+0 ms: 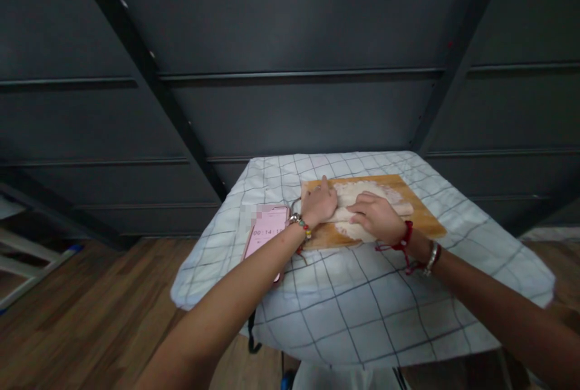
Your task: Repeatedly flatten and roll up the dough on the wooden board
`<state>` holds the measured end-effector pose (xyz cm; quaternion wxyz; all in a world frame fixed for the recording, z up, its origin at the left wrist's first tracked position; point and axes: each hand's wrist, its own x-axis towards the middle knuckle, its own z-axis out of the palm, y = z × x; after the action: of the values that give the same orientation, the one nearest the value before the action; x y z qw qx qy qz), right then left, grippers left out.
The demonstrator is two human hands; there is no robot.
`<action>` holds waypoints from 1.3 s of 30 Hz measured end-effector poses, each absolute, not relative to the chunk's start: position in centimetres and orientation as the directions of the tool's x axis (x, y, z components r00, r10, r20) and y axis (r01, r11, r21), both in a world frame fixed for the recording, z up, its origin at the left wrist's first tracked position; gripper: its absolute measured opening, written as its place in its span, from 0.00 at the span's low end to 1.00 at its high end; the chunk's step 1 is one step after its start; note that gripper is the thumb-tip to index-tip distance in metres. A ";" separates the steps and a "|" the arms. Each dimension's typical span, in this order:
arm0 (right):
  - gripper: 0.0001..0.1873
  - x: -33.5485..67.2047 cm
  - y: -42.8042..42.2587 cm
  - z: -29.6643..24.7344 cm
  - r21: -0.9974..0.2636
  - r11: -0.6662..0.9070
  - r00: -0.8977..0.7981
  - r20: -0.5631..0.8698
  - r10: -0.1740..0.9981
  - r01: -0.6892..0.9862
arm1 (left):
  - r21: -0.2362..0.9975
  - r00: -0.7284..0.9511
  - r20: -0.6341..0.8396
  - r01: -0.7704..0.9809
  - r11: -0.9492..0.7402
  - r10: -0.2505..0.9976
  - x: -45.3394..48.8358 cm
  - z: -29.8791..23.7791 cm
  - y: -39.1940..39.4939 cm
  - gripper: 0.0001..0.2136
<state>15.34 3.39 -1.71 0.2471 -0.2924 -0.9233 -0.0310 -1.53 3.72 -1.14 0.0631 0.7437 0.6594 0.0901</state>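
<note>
A wooden board [423, 218] lies on the table with a flattened sheet of pale dough [357, 189] spread over it. Across the dough rests a pale, floury rolling pin [403, 208], its middle and left end partly covered by my hands. My left hand [319, 201] is closed over the pin's left end, with one finger pointing away from me. Bent over the pin's middle, my right hand [379, 218] grips it with the fingers toward the left. Dough shows both beyond and in front of the pin.
A phone [268, 230] with a running timer lies left of the board, close under my left forearm. The table has a white checked cloth [344, 311]. Dark panels [290, 118] stand behind it. A white frame [31, 275] is on the wooden floor at far left.
</note>
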 end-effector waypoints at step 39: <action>0.19 18.7 7.0 0.5 0.060 0.997 -0.916 0.401 0.022 0.050 | 0.150 0.031 0.102 0.988 -0.046 0.994 -1.7 -0.9 3.1 0.26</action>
<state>18.67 7.05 0.53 0.2043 -0.0185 -0.9781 -0.0345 -1.70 3.11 -0.88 0.0186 0.7177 0.6904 0.0890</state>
